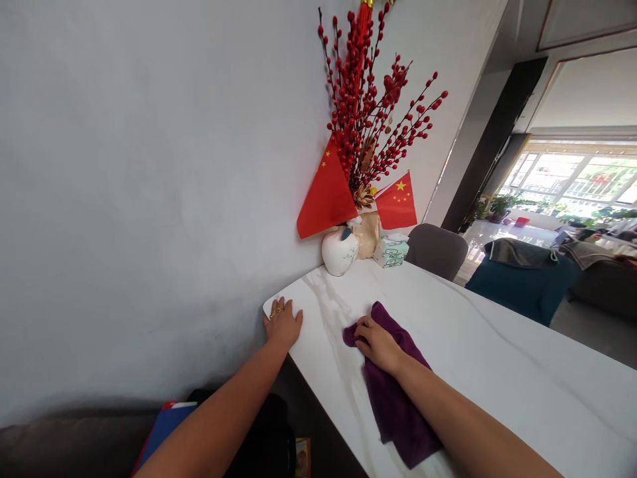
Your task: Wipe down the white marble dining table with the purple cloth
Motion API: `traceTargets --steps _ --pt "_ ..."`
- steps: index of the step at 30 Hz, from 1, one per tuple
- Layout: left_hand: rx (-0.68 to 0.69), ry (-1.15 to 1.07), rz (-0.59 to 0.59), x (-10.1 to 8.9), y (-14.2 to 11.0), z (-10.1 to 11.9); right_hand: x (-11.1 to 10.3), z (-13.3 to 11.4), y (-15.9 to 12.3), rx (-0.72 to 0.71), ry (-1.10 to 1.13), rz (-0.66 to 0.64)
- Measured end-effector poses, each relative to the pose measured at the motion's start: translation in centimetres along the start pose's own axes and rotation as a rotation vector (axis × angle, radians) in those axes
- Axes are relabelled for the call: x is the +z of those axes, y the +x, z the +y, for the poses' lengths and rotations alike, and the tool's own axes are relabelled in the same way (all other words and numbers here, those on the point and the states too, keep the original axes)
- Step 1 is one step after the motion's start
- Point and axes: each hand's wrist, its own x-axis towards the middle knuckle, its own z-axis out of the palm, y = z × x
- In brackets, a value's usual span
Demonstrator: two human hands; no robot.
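White marble-look table (462,332), grey-veined: at its wall-side edge, smooth beaded red berry stems (361,93) rise above a tan container (367,238), though I can't see how they sit in it. My soft, rumpled purple cloth (398,411) lies inboard of the left edge; the round white vase (338,255) and boxy green-and-white carton (391,252) stand by the wall-side edge. My right hand (378,345) has fingers curled together, clamped on a cloth fold, and my left hand (283,325) is flat on the rounded left corner, fingers slightly apart.
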Motion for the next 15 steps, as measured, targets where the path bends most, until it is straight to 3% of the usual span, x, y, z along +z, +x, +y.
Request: traceTargets --steps 5,15 --pt "0.000 0.007 0.007 0.0 -0.1 0.0 0.6 -0.1 3.1 0.077 -0.064 -0.009" --pt "-0.001 -0.011 0.010 0.3 0.0 -0.1 1.5 0.9 14.0 0.149 -0.230 -0.029"
